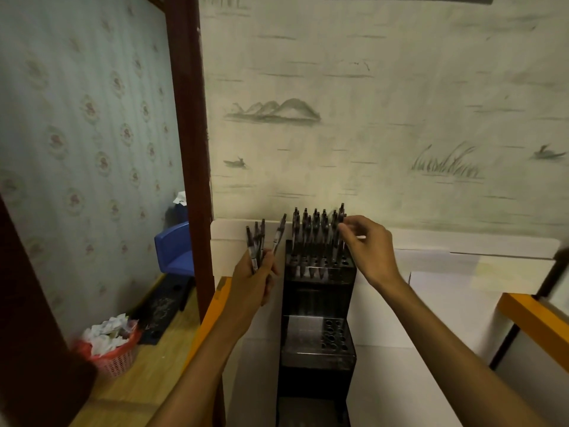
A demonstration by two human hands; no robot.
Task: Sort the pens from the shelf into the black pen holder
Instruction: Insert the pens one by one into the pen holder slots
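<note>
A tall black tiered pen holder [318, 291] stands on a white surface against the wall. Its top tier holds several dark pens [314, 235] upright in its holes; a lower tier [332, 337] shows holes with nothing in them. My left hand [255, 278], just left of the holder, grips a bunch of several dark pens [257, 245] pointing up, one of them leaning right toward the holder. At the top tier's right end my right hand [368, 245] pinches the upper end of a standing pen [341, 217].
A dark red wooden post [191, 149] rises left of the holder. Left of it, lower down, are a blue plastic chair [174, 248] and a pink basket of crumpled paper [112, 343] on a wooden floor. An orange-edged board [535, 318] sits at the right.
</note>
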